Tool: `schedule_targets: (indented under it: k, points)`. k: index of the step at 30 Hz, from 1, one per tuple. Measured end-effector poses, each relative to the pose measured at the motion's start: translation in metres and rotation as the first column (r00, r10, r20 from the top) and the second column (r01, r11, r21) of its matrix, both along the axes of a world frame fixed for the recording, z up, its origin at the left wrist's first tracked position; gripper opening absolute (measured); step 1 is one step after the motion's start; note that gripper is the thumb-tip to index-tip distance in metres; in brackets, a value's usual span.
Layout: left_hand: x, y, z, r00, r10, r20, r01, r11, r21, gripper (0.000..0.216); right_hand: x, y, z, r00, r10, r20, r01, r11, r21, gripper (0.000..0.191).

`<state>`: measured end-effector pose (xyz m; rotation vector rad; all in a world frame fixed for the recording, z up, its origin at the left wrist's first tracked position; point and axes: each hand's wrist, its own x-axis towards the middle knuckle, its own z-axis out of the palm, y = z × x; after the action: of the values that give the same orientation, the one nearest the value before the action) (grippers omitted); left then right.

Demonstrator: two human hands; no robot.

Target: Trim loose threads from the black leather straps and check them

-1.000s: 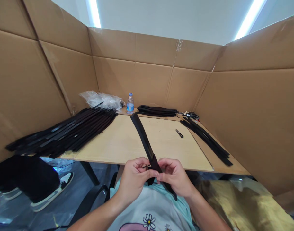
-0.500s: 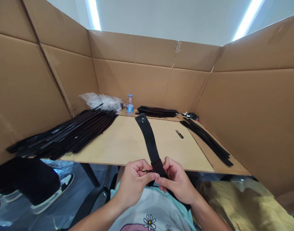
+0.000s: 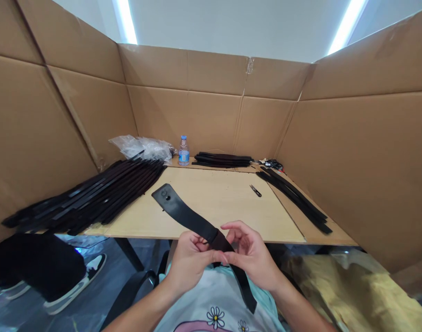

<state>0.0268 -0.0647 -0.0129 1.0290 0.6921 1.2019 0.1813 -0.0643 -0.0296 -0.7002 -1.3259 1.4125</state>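
A black strap (image 3: pixel 188 215) with a snap-like fitting near its upper end slants across the front of the table. My left hand (image 3: pixel 192 258) pinches its middle, where a darker band wraps around it. On the other side my right hand (image 3: pixel 249 251) holds the same stretch between thumb and fingers, the index finger lifted off. The strap's lower end hangs down over my shirt. Small thread snips (image 3: pixel 255 191) lie on the table to the right, apart from both hands.
A wide pile of black straps (image 3: pixel 93 193) covers the table's left side. More straps lie at the back (image 3: pixel 224 160) and right (image 3: pixel 294 198). A water bottle (image 3: pixel 183 152) stands beside clear plastic bags (image 3: pixel 145 148). Cardboard walls (image 3: pixel 183 110) surround the table. A person's shoe (image 3: pixel 75 286) shows lower left.
The strap's upper end has swung left and down, and its lower end now shows over my shirt. My right index finger has lifted. The view has shifted slightly.
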Motion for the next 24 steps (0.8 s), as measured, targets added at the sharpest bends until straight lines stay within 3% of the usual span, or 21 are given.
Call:
schedule_targets:
  k: [5, 10, 14, 17, 24]
  points:
    - [-0.002, 0.008, -0.006, 0.99, -0.128, 0.064, 0.125, 0.991, 0.043, 0.03, 0.001, -0.005, 0.002, 0.994, 0.107, -0.013, -0.108, 0.994, -0.032, 0.039]
    - [-0.002, 0.012, -0.013, 0.974, -0.199, 0.109, 0.2, 0.98, 0.0, 0.035, 0.003, -0.004, 0.002, 0.97, 0.244, -0.013, -0.245, 0.968, -0.055, 0.036]
    - [0.002, 0.01, -0.014, 0.947, -0.3, 0.112, 0.303, 0.953, -0.01, 0.035, 0.001, -0.002, 0.001, 0.98, 0.201, 0.008, -0.199, 0.973, -0.113, 0.041]
    - [0.003, 0.009, -0.015, 0.963, -0.248, 0.103, 0.251, 0.968, -0.012, 0.035, 0.0, -0.003, 0.001, 0.988, 0.142, 0.061, -0.135, 0.984, -0.118, 0.036]
    - [0.008, 0.007, -0.021, 0.983, -0.152, 0.104, 0.155, 0.988, -0.021, 0.032, -0.001, -0.003, 0.002, 0.981, 0.04, 0.189, -0.021, 0.994, -0.104, 0.049]
